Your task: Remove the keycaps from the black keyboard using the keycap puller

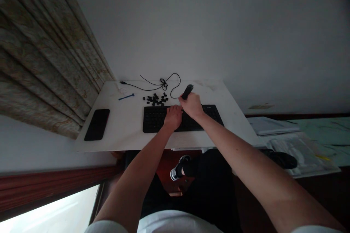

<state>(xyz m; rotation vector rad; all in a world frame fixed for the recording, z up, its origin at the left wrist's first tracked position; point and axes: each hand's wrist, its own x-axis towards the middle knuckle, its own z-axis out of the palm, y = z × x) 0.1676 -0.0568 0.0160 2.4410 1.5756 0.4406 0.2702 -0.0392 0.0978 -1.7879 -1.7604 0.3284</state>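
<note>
A black keyboard (153, 121) lies on the white table. Over its middle, my left hand (173, 115) rests palm down, its fingers laid out toward the far edge. My right hand (193, 105) is closed around a thick black cylindrical tool (187, 91), which stands tilted up out of the fist; its lower end is hidden by the hand. Behind the keyboard's left half is a loose pile of small black keycaps (155, 99). A thin black cable (175, 74) with a tied loop runs behind both hands.
On the table's left lies a black phone (97, 124), with a slim blue tool (126, 97) farther back. A wall (175, 25) rises behind the table and a curtain (46, 51) hangs at left. Right of the table are papers (273, 125) and a dark object (284, 160).
</note>
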